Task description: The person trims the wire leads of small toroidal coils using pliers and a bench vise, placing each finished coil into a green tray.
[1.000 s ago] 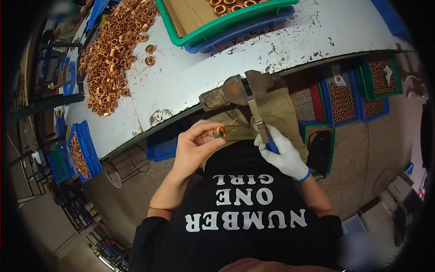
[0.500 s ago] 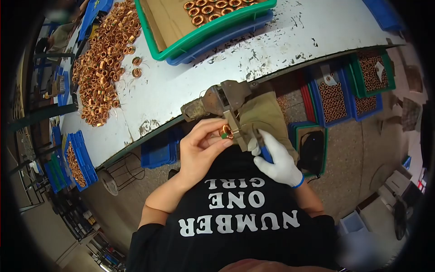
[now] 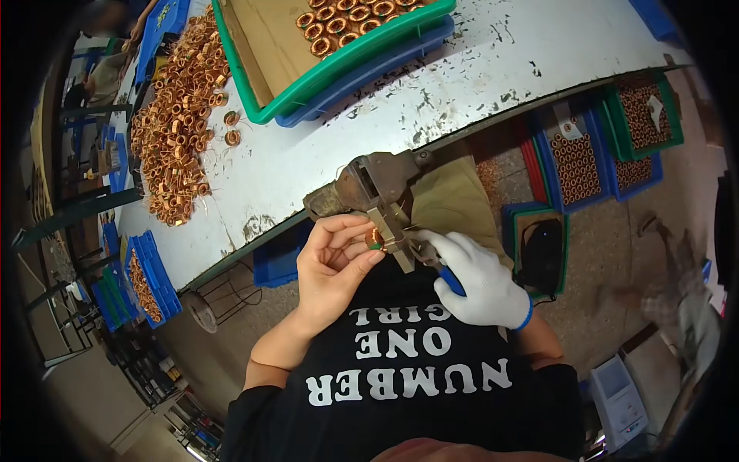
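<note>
Between thumb and fingers, my bare left hand [image 3: 332, 262] holds a small copper-wound coil [image 3: 374, 239] with a green patch. The coil is against the side of a flat metal piece [image 3: 391, 237] that sticks out from the vise [image 3: 377, 179] at the table edge. My right hand [image 3: 477, 283], in a white glove, is closed around blue-handled pliers [image 3: 451, 280]. Their jaws are close to the metal piece, just right of the coil. Thin wire ends show near the jaws, but whether the jaws grip one is too small to tell.
A heap of copper coils [image 3: 175, 131] lies on the white table [image 3: 262, 169]. Behind the vise, a green tray [image 3: 265, 114] with coils rests on a blue one. Crates of coils [image 3: 573, 165] stand at the right, another blue crate [image 3: 154, 277] at the left. A blurred person [image 3: 685, 308] is at far right.
My left hand has brought the coil to the metal piece at the vise. My right hand has moved the pliers in beside it. A person has appeared at the right.
</note>
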Demonstrator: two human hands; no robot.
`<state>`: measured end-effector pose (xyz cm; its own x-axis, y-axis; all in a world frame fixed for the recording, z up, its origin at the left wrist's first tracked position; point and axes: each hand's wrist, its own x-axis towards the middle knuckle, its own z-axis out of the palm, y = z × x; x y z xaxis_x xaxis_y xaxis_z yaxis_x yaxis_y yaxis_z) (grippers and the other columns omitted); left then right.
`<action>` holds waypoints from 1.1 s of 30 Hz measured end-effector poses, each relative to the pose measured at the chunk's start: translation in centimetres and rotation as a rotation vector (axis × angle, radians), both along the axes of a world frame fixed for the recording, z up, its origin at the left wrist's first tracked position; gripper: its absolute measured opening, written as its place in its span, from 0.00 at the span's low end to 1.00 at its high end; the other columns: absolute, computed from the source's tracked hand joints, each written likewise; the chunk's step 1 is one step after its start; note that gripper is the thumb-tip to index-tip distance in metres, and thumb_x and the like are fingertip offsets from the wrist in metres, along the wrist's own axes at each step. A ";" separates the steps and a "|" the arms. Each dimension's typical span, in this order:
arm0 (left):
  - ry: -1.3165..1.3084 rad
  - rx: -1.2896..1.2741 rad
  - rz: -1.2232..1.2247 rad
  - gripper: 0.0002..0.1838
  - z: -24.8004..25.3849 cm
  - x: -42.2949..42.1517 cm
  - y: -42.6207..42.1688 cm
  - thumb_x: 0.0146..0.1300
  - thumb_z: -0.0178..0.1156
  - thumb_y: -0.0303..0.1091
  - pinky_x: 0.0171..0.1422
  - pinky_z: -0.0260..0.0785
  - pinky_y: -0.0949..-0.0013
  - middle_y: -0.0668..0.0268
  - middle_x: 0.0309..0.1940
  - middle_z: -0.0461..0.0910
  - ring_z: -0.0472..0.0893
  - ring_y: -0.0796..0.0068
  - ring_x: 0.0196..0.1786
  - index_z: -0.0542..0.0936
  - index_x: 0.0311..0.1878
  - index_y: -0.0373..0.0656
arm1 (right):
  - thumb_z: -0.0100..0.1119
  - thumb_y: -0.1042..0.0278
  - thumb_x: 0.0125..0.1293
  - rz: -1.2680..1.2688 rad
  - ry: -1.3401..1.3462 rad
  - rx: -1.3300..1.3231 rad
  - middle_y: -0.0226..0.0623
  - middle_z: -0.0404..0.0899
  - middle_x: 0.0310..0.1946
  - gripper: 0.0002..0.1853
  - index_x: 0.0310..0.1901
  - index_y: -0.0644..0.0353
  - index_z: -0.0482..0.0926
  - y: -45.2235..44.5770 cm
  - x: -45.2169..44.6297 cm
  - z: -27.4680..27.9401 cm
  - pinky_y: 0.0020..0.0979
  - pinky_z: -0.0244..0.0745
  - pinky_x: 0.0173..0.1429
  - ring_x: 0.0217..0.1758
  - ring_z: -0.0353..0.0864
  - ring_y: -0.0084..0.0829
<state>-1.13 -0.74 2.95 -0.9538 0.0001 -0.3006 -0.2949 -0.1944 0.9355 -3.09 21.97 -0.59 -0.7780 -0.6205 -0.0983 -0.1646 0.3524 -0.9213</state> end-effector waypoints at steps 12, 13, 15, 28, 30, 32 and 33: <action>-0.005 0.039 0.019 0.24 -0.9 0.3 -0.1 0.60 0.61 0.11 0.60 0.76 0.73 0.54 0.52 0.80 0.82 0.71 0.52 0.71 0.59 0.32 | 0.56 0.82 0.46 -0.082 0.407 0.148 0.38 0.75 0.38 0.33 0.61 0.63 0.72 -1.5 -0.5 2.9 0.32 0.72 0.40 0.32 0.73 0.37; -0.022 0.089 0.031 0.23 -1.3 0.5 -0.2 0.60 0.61 0.11 0.59 0.76 0.74 0.54 0.52 0.80 0.82 0.71 0.52 0.71 0.59 0.32 | 0.55 0.82 0.47 -0.069 0.432 0.143 0.37 0.74 0.37 0.33 0.61 0.63 0.71 -1.4 -0.1 2.7 0.32 0.71 0.38 0.31 0.72 0.37; -0.059 0.190 0.048 0.23 -2.0 0.7 -0.2 0.61 0.61 0.12 0.58 0.76 0.74 0.54 0.52 0.80 0.82 0.72 0.51 0.72 0.60 0.31 | 0.55 0.81 0.50 -0.046 0.479 0.137 0.36 0.73 0.35 0.33 0.63 0.64 0.69 -1.1 0.4 2.4 0.32 0.69 0.34 0.30 0.70 0.36; 0.215 -0.259 0.053 0.21 -1.9 1.2 1.1 0.62 0.60 0.13 0.57 0.73 0.76 0.57 0.51 0.79 0.80 0.73 0.49 0.74 0.58 0.30 | 0.55 0.82 0.54 -0.107 -0.132 -0.242 0.41 0.77 0.42 0.31 0.64 0.66 0.67 0.3 1.6 -1.1 0.35 0.75 0.45 0.41 0.80 0.37; 0.192 -0.191 0.082 0.20 -2.1 1.4 1.3 0.62 0.61 0.13 0.57 0.73 0.76 0.56 0.52 0.78 0.80 0.72 0.48 0.74 0.57 0.30 | 0.56 0.81 0.55 -0.099 -0.096 -0.184 0.42 0.78 0.44 0.31 0.64 0.66 0.67 0.9 2.3 -2.0 0.35 0.76 0.47 0.42 0.80 0.38; 0.165 -0.162 0.082 0.19 -2.2 1.5 1.4 0.62 0.61 0.13 0.57 0.73 0.76 0.56 0.52 0.78 0.80 0.72 0.49 0.74 0.57 0.30 | 0.56 0.81 0.55 -0.116 -0.073 -0.178 0.42 0.78 0.44 0.31 0.64 0.67 0.67 0.5 2.4 -2.6 0.34 0.76 0.47 0.41 0.80 0.37; 0.147 -0.136 0.087 0.19 -2.2 1.5 1.3 0.62 0.61 0.13 0.58 0.73 0.76 0.56 0.53 0.78 0.80 0.72 0.49 0.74 0.57 0.30 | 0.56 0.81 0.55 -0.128 -0.042 -0.174 0.41 0.79 0.45 0.31 0.64 0.68 0.67 0.1 2.2 -2.8 0.32 0.75 0.47 0.41 0.80 0.36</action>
